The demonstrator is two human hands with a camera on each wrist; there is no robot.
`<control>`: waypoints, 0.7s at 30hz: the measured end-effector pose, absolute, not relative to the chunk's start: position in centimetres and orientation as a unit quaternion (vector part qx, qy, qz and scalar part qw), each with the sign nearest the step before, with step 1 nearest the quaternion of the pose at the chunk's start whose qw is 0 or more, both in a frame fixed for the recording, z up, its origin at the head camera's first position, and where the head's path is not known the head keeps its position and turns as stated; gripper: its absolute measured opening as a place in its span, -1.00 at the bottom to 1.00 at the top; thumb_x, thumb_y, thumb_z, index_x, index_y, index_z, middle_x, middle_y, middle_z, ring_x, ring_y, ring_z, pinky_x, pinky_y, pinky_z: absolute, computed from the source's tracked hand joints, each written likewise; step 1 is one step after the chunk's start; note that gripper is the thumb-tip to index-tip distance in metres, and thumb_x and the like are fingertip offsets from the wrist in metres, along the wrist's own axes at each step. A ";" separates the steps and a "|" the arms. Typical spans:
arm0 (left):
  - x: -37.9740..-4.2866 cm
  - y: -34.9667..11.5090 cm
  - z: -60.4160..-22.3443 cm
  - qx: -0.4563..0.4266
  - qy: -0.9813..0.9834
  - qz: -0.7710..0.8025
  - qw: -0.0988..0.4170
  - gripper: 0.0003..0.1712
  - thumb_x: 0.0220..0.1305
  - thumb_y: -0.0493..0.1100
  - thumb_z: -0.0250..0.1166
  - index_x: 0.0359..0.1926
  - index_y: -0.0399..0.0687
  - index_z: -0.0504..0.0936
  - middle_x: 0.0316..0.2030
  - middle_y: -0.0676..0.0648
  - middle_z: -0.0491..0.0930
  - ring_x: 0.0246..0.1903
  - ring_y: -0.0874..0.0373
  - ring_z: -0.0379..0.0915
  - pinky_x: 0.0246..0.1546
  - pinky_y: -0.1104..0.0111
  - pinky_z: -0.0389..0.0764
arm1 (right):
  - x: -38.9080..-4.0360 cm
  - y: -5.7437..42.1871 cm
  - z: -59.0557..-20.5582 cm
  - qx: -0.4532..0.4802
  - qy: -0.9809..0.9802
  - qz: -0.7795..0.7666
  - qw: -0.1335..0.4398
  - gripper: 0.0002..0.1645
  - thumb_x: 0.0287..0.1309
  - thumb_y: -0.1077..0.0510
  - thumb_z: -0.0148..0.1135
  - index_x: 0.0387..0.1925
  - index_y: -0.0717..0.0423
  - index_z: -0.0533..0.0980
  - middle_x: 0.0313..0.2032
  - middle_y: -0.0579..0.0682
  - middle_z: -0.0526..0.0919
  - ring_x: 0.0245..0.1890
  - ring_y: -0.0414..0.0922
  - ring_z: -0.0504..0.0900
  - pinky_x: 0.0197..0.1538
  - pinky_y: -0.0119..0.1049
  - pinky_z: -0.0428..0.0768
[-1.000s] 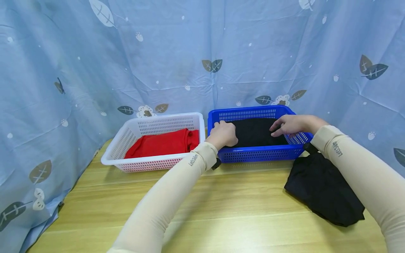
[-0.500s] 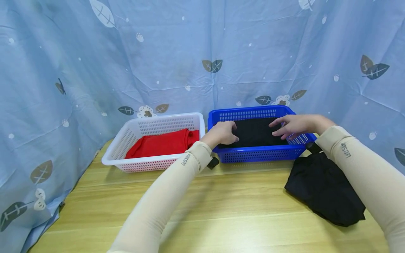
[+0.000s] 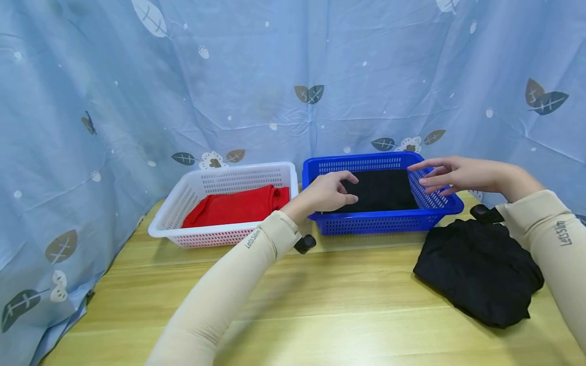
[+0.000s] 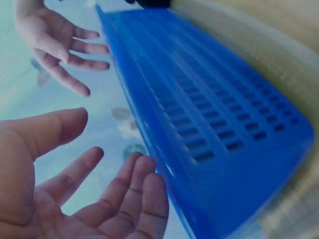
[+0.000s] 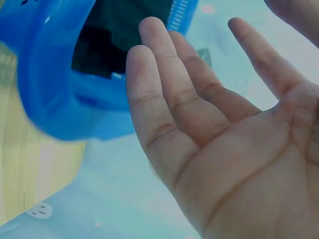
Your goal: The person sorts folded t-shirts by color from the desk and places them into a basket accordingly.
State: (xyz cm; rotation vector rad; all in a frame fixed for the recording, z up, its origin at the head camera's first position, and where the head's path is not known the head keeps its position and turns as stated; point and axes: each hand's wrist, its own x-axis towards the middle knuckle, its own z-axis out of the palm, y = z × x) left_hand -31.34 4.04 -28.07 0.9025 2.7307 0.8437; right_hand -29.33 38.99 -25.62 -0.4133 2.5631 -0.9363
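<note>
Folded black cloth lies flat inside the blue basket. Over the basket's left end is my left hand, fingers loosely bent and holding nothing. My right hand is raised at the basket's right end with fingers spread, its grasp bare. In the right wrist view the right palm shows nothing in it, and black cloth appears in the basket behind the fingers. The left wrist view has the left hand relaxed beside the basket's wall.
To the left stands a white basket with folded red cloth inside. A crumpled black garment lies on the wooden table under the right forearm. A blue patterned curtain hangs behind both baskets.
My right hand has lifted from the black cloth and moved right, toward the basket's end. My left hand's fingers have loosened and come up off the cloth.
</note>
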 end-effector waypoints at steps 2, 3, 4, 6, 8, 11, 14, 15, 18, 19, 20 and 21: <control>-30.5 4.1 -27.9 0.314 0.901 0.292 0.070 -0.52 0.51 -0.01 0.37 0.37 0.17 0.56 -0.14 0.01 0.70 -0.15 0.15 0.61 0.01 0.30 0.67 | -28.9 39.6 -25.7 -0.149 0.914 -0.331 0.183 -0.20 0.68 -0.08 0.05 0.71 0.09 0.06 0.57 0.42 0.26 0.43 0.26 0.54 0.30 0.14 0.68; -30.1 4.2 -27.9 0.322 0.896 0.298 0.072 -0.52 0.51 -0.02 0.37 0.37 0.17 0.55 -0.17 0.02 0.71 -0.18 0.16 0.63 -0.03 0.32 0.67 | -28.6 39.9 -25.7 -0.149 0.915 -0.328 0.178 -0.20 0.68 -0.08 0.04 0.71 0.10 0.07 0.57 0.43 0.26 0.42 0.27 0.54 0.30 0.15 0.68; -29.6 4.3 -27.8 0.331 0.891 0.303 0.072 -0.52 0.51 -0.03 0.37 0.37 0.16 0.55 -0.19 0.03 0.71 -0.20 0.17 0.64 -0.06 0.35 0.66 | -28.4 40.1 -25.8 -0.149 0.917 -0.327 0.175 -0.21 0.68 -0.08 0.04 0.70 0.09 0.08 0.57 0.44 0.26 0.42 0.28 0.54 0.30 0.16 0.68; -28.6 4.6 -28.0 0.350 0.880 0.313 0.073 -0.53 0.51 -0.05 0.38 0.37 0.16 0.56 -0.22 0.05 0.71 -0.24 0.20 0.65 -0.12 0.41 0.65 | -27.9 40.7 -25.9 -0.150 0.919 -0.325 0.167 -0.25 0.68 -0.07 0.04 0.69 0.06 0.12 0.57 0.45 0.26 0.41 0.29 0.54 0.27 0.14 0.70; -27.5 4.9 -28.1 0.371 0.867 0.324 0.077 -0.53 0.51 -0.07 0.38 0.37 0.16 0.56 -0.24 0.06 0.71 -0.26 0.23 0.65 -0.16 0.47 0.64 | -27.3 41.1 -25.9 -0.150 0.920 -0.324 0.163 -0.31 0.69 -0.06 0.02 0.68 -0.05 0.18 0.57 0.45 0.27 0.41 0.30 0.55 0.25 0.11 0.71; -25.8 5.6 -28.7 0.397 0.847 0.341 0.096 -0.52 0.51 -0.09 0.39 0.37 0.18 0.56 -0.25 0.09 0.71 -0.29 0.28 0.65 -0.19 0.51 0.64 | -26.5 41.7 -26.0 -0.146 0.923 -0.320 0.158 -0.34 0.69 -0.06 0.02 0.66 -0.08 0.23 0.56 0.42 0.30 0.39 0.21 0.59 0.22 0.03 0.73; -24.3 6.4 -29.7 0.414 0.830 0.350 0.132 -0.50 0.51 -0.10 0.39 0.39 0.21 0.55 -0.24 0.12 0.74 -0.27 0.38 0.66 -0.18 0.54 0.66 | -25.6 42.2 -26.1 -0.137 0.930 -0.306 0.152 -0.32 0.69 -0.06 0.02 0.66 0.04 0.22 0.54 0.43 0.34 0.35 0.18 0.63 0.19 0.08 0.74; -23.9 6.7 -30.1 0.421 0.826 0.347 0.145 -0.49 0.51 -0.10 0.39 0.39 0.23 0.54 -0.23 0.13 0.75 -0.25 0.40 0.66 -0.16 0.55 0.65 | -25.3 42.5 -26.2 -0.130 0.934 -0.298 0.148 -0.30 0.68 -0.07 0.03 0.65 0.10 0.22 0.53 0.42 0.36 0.33 0.15 0.65 0.15 0.03 0.75; -22.8 7.8 -31.4 0.435 0.821 0.325 0.178 -0.46 0.49 -0.08 0.40 0.42 0.28 0.52 -0.20 0.17 0.75 -0.20 0.48 0.64 -0.14 0.60 0.62 | -24.5 43.3 -26.7 -0.114 0.942 -0.281 0.143 -0.31 0.68 -0.06 0.03 0.61 0.20 0.27 0.51 0.44 0.38 0.28 0.16 0.68 0.11 0.07 0.75; -22.4 8.1 -31.9 0.437 0.822 0.314 0.186 -0.44 0.49 -0.06 0.41 0.43 0.31 0.51 -0.18 0.18 0.75 -0.19 0.50 0.63 -0.15 0.61 0.61 | -24.3 43.7 -27.0 -0.109 0.944 -0.278 0.142 -0.32 0.68 -0.05 0.05 0.58 0.24 0.30 0.50 0.45 0.40 0.26 0.16 0.69 0.11 0.13 0.74; -22.2 8.5 -32.3 0.442 0.822 0.305 0.191 -0.42 0.48 -0.06 0.41 0.44 0.32 0.50 -0.15 0.18 0.75 -0.18 0.50 0.63 -0.16 0.61 0.61 | -24.1 44.0 -27.2 -0.102 0.945 -0.275 0.143 -0.33 0.67 -0.05 0.06 0.56 0.26 0.34 0.48 0.45 0.42 0.25 0.16 0.70 0.12 0.16 0.73; -21.9 8.9 -32.8 0.444 0.822 0.296 0.197 -0.40 0.48 -0.05 0.41 0.45 0.33 0.49 -0.13 0.17 0.75 -0.17 0.50 0.62 -0.17 0.62 0.60 | -23.9 44.3 -27.4 -0.094 0.946 -0.273 0.145 -0.34 0.66 -0.05 0.08 0.53 0.28 0.37 0.47 0.45 0.43 0.22 0.14 0.72 0.12 0.17 0.73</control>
